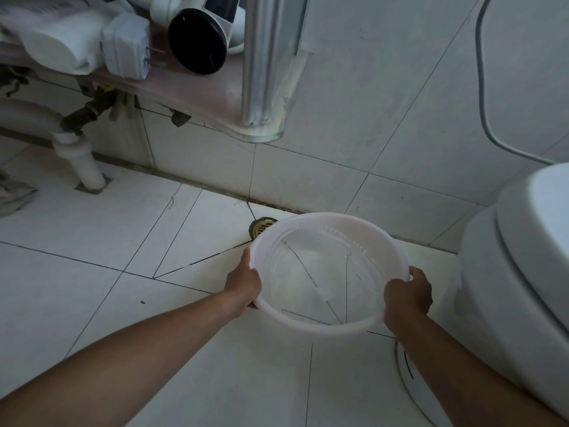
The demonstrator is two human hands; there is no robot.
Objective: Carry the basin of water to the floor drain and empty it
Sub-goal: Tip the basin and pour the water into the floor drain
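A round translucent white basin [323,329] hangs above the tiled floor, its far rim tipped down toward the wall. My left hand [243,283] grips its left rim, thumb on top. My right hand [408,295] grips the right rim. A brass floor drain [260,228] sits in the floor by the wall, partly hidden behind the basin's far left edge. Floor tile lines show through the basin's bottom; I cannot tell how much water is in it.
A white toilet [508,272] stands close on the right. A glass shelf [197,90] with a hair dryer [197,41] and a metal post [264,63] overhangs at the upper left. A white waste pipe [83,161] meets the floor at the left. A grey cable [483,97] hangs on the wall.
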